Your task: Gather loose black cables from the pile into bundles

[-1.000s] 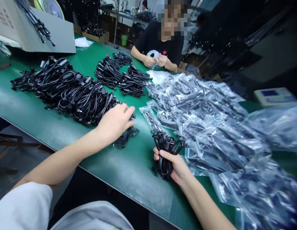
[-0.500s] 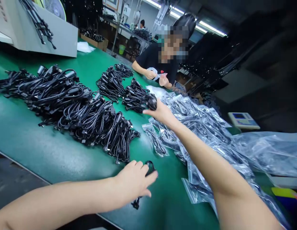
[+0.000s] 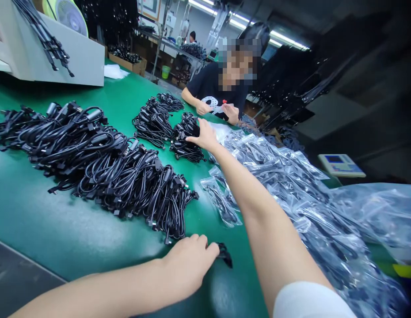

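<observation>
My left hand (image 3: 194,260) is low at the near side of the green table, its fingers closed round a bundled black cable (image 3: 225,256); only one end sticks out past the fingertips. Farther off, my right hand (image 3: 207,134) reaches to a small pile of bundled black cables (image 3: 187,141), thumb and fingers apart at its right edge. Its far fingers are partly hidden. A large heap of bundled cables (image 3: 102,154) spreads over the left side. To the right of my right arm lie many clear zip bags (image 3: 258,154) with dark cables inside.
Across the table (image 3: 102,225) a co-worker in a dark shirt (image 3: 212,84) holds a clear bag. Another cable pile (image 3: 152,121) lies left of my right hand. A pale machine box (image 3: 73,57) stands at the back left, a white device with a screen (image 3: 341,165) at the right.
My right hand has moved slightly left onto the small pile, and the dark bundle at its fingers no longer shows there. My left hand has closed round its cable and shifted slightly right.
</observation>
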`<state>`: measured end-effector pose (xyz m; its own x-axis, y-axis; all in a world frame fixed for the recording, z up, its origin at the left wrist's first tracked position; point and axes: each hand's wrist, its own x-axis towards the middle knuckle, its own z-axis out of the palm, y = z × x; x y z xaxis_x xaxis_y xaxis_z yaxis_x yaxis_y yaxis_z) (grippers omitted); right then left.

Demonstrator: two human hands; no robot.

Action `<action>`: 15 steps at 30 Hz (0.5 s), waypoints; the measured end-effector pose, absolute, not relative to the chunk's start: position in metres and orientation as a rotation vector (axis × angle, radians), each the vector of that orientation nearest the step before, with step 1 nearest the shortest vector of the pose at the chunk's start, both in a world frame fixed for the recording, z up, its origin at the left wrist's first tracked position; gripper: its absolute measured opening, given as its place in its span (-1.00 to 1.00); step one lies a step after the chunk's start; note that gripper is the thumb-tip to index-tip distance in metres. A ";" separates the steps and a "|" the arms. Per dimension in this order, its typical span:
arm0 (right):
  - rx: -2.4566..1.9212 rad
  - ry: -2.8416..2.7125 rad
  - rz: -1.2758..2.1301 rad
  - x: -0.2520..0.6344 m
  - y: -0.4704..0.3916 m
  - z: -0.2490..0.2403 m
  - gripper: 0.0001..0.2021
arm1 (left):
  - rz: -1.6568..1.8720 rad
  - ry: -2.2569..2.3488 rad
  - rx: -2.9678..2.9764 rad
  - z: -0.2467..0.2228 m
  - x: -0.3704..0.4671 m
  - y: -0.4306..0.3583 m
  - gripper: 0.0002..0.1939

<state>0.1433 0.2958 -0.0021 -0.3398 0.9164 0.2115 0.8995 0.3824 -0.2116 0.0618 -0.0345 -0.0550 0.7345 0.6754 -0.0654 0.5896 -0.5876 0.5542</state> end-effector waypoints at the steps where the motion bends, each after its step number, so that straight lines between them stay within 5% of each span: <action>1: -1.552 -2.301 0.072 0.149 0.284 0.003 -0.18 | 0.285 0.968 2.286 -0.054 0.061 -0.033 -0.69; 4: -1.345 -2.015 0.245 0.179 0.229 0.012 -0.45 | 0.566 0.949 1.858 -0.050 0.060 -0.026 -0.73; 7: -1.254 -1.621 0.770 0.224 0.145 0.002 -0.60 | 0.737 0.808 1.371 -0.045 0.060 -0.019 -0.70; 15: -1.164 -1.159 1.582 0.283 -0.045 -0.047 -0.43 | 0.684 0.630 1.007 -0.049 0.073 -0.028 -0.66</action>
<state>0.2829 -0.0447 -0.0473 -0.2217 0.9546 -0.1991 -0.0978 -0.2249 -0.9695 0.0731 -0.0279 -0.0485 0.6316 0.7593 -0.1565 -0.2184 0.3680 0.9038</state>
